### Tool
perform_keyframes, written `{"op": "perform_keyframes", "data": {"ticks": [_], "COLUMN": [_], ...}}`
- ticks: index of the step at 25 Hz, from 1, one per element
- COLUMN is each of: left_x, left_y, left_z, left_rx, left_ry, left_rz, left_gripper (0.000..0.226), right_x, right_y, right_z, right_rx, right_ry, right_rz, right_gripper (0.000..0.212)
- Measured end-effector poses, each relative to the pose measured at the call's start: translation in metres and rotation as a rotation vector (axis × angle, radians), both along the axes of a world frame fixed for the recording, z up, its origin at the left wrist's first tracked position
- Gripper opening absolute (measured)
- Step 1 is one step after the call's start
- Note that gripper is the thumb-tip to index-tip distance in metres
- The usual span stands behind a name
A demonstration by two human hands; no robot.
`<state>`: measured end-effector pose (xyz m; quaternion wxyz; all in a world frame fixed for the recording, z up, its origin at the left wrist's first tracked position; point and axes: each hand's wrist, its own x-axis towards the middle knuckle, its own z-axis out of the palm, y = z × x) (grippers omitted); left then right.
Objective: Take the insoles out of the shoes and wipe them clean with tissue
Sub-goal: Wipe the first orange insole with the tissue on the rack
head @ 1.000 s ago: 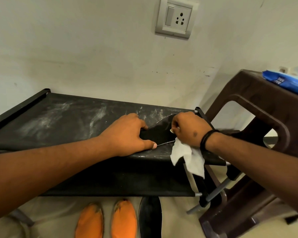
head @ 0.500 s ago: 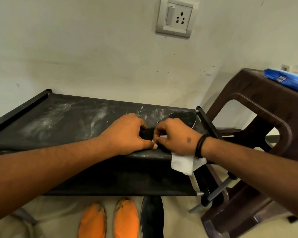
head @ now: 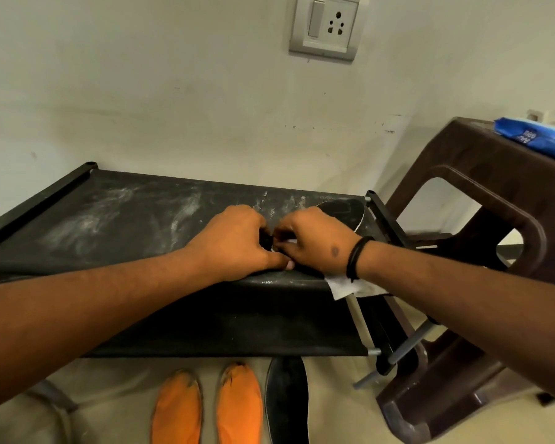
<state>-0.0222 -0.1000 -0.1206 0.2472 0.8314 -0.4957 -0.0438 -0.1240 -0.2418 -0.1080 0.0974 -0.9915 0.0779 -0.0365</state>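
On the shoe rack's top shelf [head: 116,219], the left hand [head: 234,245] pins a black insole [head: 343,211] while the right hand [head: 314,243] apparently clutches a tissue [head: 343,287] trailing behind its fingers. Three insoles [head: 234,408] lie on the floor below; wiping seems underway.

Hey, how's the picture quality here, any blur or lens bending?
Head view: wide-angle bending bows the rack's front edge and stretches both forearms; the brown plastic stool edge smears slightly; lighting is soft and even, no glare; the black insole nearly merges with the dark fabric.
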Motion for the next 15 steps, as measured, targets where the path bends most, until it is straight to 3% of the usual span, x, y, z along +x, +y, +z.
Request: {"op": "perform_keyframes", "data": {"ticks": [4,9,13,15], "left_x": [-0.002,0.000,0.000,0.001], "left_y": [0.000,0.001,0.000,-0.001], "left_z": [0.001,0.002,0.000,-0.001], "left_rx": [0.013,0.021,0.032,0.028], "left_ry": [-0.004,-0.002,0.012,0.003], "left_rz": [-0.008,0.018,0.032,0.023], "left_gripper": [0.061,0.055,0.070,0.072], "right_x": [0.010,0.014,0.019,0.020], "right_y": [-0.040,0.004,-0.038,-0.030], "right_z": [0.007,-0.005,0.006,0.003], "right_rx": [-0.225,0.051,-0.150,-0.115], "right_ry": [-0.011,-0.031,-0.051,-0.071], "right_rz": [-0.285,0.021,-0.248,-0.220], "right_gripper": [0.016,0.010,0.013,0.012]}}
